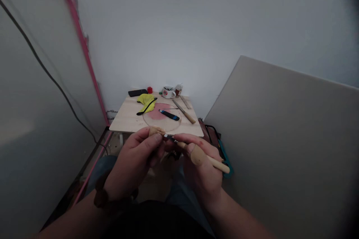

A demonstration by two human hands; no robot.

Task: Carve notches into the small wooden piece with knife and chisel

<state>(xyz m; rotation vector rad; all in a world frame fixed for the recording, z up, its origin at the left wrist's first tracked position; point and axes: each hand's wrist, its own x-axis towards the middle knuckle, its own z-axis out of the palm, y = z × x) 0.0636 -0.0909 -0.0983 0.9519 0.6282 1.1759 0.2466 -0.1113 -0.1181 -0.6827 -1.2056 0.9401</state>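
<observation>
My left hand [140, 155] is closed around a small pale wooden piece [156, 131], pinched between thumb and fingers. My right hand [200, 168] grips a carving knife [193, 155] by its light wooden handle, thumb wrapped in a tan guard. The short metal blade [171, 139] touches the wooden piece at its right side. Both hands hover over my lap, just in front of the small wooden table [126, 119].
On the table lie a yellow cloth [146, 99], a black spoon-like tool [146, 107], a blue-and-black knife [169, 115], a wooden-handled tool [183, 111], a mug [168, 92], a black phone [137, 92] and a clear round plate [148, 123]. Panels stand left and right.
</observation>
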